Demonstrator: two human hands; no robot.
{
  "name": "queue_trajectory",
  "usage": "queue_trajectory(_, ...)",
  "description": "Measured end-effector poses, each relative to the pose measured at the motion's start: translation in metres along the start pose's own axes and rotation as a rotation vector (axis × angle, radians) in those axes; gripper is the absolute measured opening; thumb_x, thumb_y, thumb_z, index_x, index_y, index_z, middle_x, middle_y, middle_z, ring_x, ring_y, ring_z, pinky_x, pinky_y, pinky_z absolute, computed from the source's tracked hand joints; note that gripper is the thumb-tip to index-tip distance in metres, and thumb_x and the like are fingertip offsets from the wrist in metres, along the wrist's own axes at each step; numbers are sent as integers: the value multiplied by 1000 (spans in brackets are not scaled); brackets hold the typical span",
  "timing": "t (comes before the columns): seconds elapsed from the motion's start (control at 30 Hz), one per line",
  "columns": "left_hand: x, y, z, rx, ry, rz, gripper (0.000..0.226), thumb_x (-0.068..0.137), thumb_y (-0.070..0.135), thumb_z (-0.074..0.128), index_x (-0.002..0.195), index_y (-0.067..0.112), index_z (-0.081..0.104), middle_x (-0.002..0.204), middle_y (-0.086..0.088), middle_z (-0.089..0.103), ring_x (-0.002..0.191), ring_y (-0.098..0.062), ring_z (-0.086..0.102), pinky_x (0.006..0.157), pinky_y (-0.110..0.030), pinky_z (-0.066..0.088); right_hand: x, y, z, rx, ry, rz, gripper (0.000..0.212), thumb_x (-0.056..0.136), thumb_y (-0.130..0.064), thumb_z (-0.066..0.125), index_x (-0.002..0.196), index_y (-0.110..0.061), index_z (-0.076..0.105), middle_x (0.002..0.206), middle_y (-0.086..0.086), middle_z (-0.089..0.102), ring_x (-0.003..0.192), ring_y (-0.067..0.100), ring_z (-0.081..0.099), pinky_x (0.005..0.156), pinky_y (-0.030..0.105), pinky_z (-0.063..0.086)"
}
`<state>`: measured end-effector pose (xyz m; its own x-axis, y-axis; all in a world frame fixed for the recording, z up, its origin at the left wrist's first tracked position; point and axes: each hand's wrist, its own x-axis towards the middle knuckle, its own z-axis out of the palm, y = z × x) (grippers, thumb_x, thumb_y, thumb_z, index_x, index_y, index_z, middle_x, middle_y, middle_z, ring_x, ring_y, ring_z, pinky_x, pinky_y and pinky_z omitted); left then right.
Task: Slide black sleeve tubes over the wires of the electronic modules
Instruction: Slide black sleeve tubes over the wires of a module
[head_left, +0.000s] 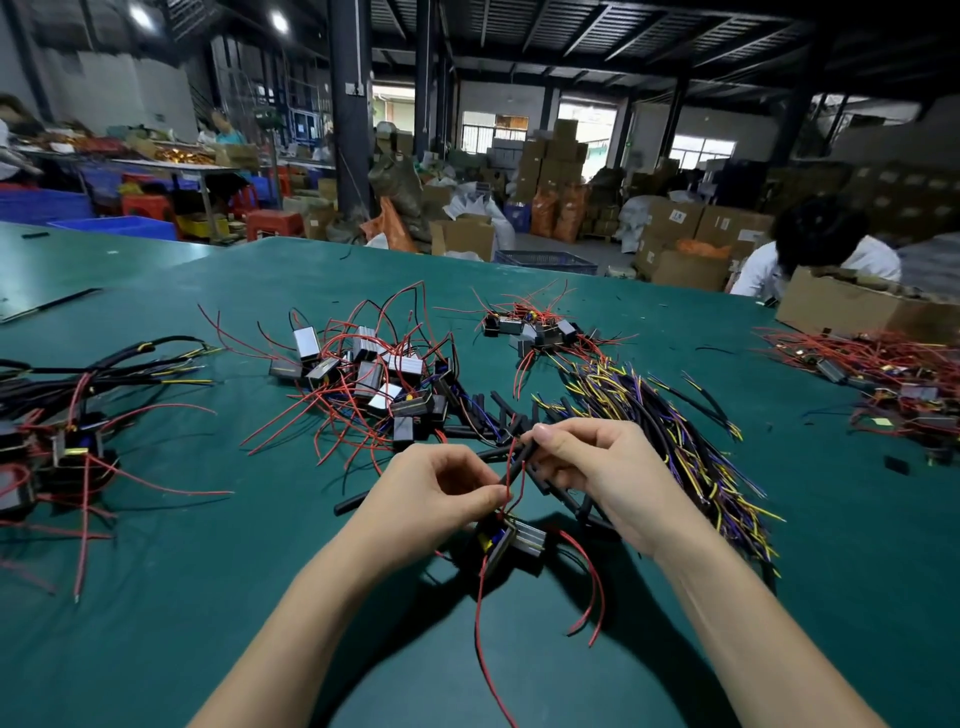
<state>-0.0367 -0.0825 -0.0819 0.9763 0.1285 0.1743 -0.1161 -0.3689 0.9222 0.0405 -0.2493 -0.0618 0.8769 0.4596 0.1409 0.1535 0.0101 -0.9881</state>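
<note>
A small electronic module (511, 543) with long red wires hangs just above the green table (208, 597), below my hands. My left hand (436, 491) pinches its red wires close to the module. My right hand (597, 467) grips a black sleeve tube (515, 467), which slants down toward my left fingers with a red wire running beside it. Loose black sleeve tubes (498, 415) lie just beyond my hands.
A heap of modules with red wires (374, 379) sits ahead, a smaller heap (524, 325) behind it. Yellow, purple and black wire bundles (670, 431) lie right; sleeved modules (52, 431) lie left. A cardboard box (857, 306) and a seated person (821, 249) are far right.
</note>
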Motion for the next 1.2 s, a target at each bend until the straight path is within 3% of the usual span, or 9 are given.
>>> queue_trajectory(0.2, -1, 10, -7, 22, 29, 86, 12, 83, 21, 71, 73, 15, 69, 63, 9, 67, 55, 3, 53, 57, -10, 41, -1, -17, 9, -309, 204, -245, 20, 86, -18, 68, 67, -14, 71, 54, -3, 62, 50, 6, 49, 54, 21, 41)
queue_trajectory(0.33, -1, 14, -9, -67, 9, 114, 14, 88, 25, 64, 83, 14, 69, 75, 3, 70, 67, -2, 58, 66, -15, 46, -5, -32, 11, -244, 192, -293, 21, 87, -16, 67, 67, -11, 69, 52, -3, 60, 47, 3, 48, 51, 15, 39)
queue_trajectory(0.5, -3, 15, -1, -144, -102, 90, 42, 77, 63, 58, 101, 29, 64, 91, 10, 72, 85, -3, 65, 79, -18, 51, -6, -35, 13, -374, 258, -332, 20, 85, -20, 70, 65, -16, 69, 51, -5, 62, 49, 5, 52, 54, 21, 44)
queue_trajectory(0.6, -4, 11, 8, 91, -63, 176, 24, 79, 33, 75, 98, 26, 64, 88, 9, 72, 83, -8, 67, 78, -23, 52, -6, -35, 14, -411, 240, -307, 19, 82, -22, 72, 64, -16, 71, 49, -8, 62, 46, 2, 51, 52, 18, 43)
queue_trajectory(0.67, -4, 10, 10, 173, -27, 205, 14, 84, 13, 67, 96, 21, 65, 86, 7, 72, 81, -9, 66, 81, -29, 52, -6, -34, 12, -399, 217, -262, 19, 82, -20, 73, 64, -15, 71, 47, -7, 61, 42, 0, 49, 51, 14, 40)
queue_trajectory(0.83, -2, 11, 4, 71, -62, 124, 43, 88, -8, 41, 95, 26, 66, 88, 5, 72, 90, -11, 67, 93, -30, 51, -4, -33, 2, -187, 103, -107, 18, 86, -12, 68, 68, -7, 69, 58, 3, 66, 47, 9, 53, 47, 16, 41)
queue_trajectory(0.93, -2, 9, 3, 11, -75, 129, 47, 88, -9, 35, 95, 25, 67, 81, 4, 70, 84, -8, 65, 84, -21, 51, -4, -34, -1, -109, 19, -60, 17, 88, -10, 65, 72, -4, 69, 60, 3, 67, 49, 10, 53, 45, 14, 41)
queue_trajectory(1.07, -3, 4, 13, -133, -33, 108, 26, 85, 18, 42, 95, 22, 66, 77, 3, 65, 80, -15, 58, 81, -41, 48, -4, -33, 2, -181, 2, -71, 17, 88, -9, 64, 72, -3, 67, 59, 2, 67, 48, 11, 53, 45, 15, 41)
queue_trajectory(1.2, -2, 7, 27, -176, 134, 235, 10, 92, 22, 59, 96, 15, 64, 84, 4, 70, 79, -7, 64, 79, -24, 50, -5, -30, 12, -271, 16, -98, 20, 88, -9, 65, 68, -8, 65, 56, 2, 65, 41, 6, 50, 44, 18, 40)
